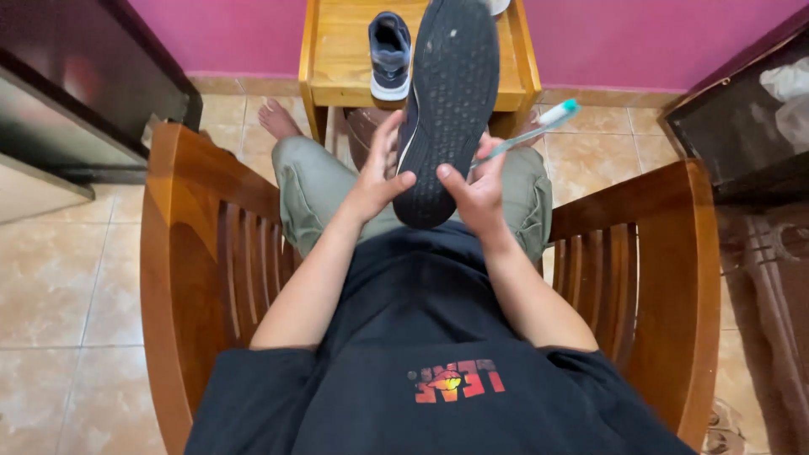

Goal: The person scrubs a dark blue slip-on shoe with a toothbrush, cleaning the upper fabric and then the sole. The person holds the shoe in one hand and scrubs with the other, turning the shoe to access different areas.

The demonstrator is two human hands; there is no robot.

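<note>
I see the shoe (447, 109) held sole-up over the lap: left hand (379, 173) w/ its grip around the heel edge, right hand (479, 194) steadying it, grip clenched on a toothbrush (527, 135). Sole looks dusty, brush off it; second shoe (390, 55) waits behind it on the counter (345, 50).

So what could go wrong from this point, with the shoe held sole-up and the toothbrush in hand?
1. The shoe is steadied only at its heel end by the left hand and right hand; it might tip or slip onto the lap.
2. The right hand also pinches the toothbrush, so that split grip could let the brush drop.
3. Grit loosened from the sole may fall onto the black shirt.
</note>
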